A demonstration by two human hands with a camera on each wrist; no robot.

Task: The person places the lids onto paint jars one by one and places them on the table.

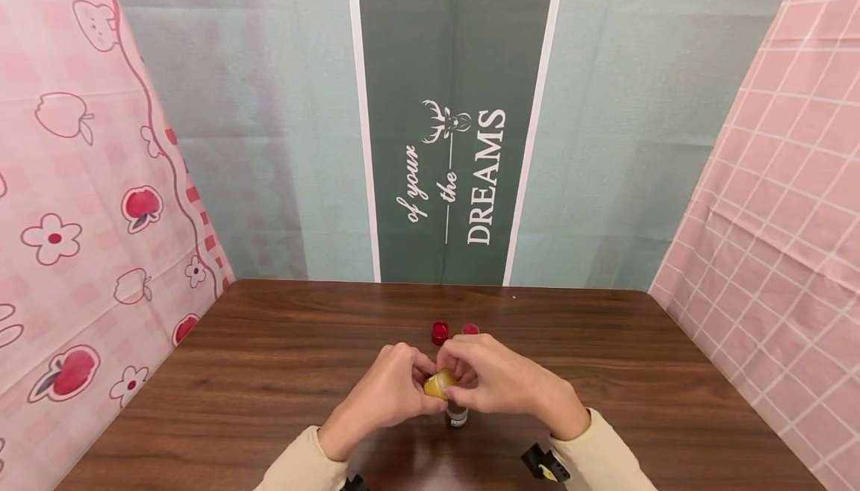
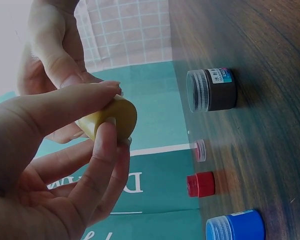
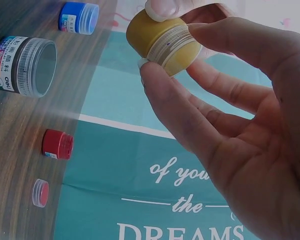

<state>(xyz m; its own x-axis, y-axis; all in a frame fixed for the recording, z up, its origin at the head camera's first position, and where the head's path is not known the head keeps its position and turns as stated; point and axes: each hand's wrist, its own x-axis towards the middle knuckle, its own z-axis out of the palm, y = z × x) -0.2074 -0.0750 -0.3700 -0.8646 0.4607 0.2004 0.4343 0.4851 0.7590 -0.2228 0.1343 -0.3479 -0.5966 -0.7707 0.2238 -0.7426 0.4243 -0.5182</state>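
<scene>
A small yellow paint jar (image 1: 437,385) with a clear screw lid (image 3: 176,48) is held tilted above the table. My left hand (image 1: 388,388) grips its yellow body, thumb and fingers round it. From the other side, my right hand (image 1: 502,380) pinches the clear lid between thumb and fingers. The lid still sits on the jar in the right wrist view. Below the hands a dark paint jar (image 1: 457,416) with a clear lid stands on the table, partly covered in the head view.
An uncapped red paint jar (image 1: 440,333) stands farther back on the brown table (image 1: 322,312). A clear lid with red inside (image 1: 470,329) lies beside it. A lidded blue paint jar (image 2: 247,227) appears in both wrist views. Patterned cloths hang round the table.
</scene>
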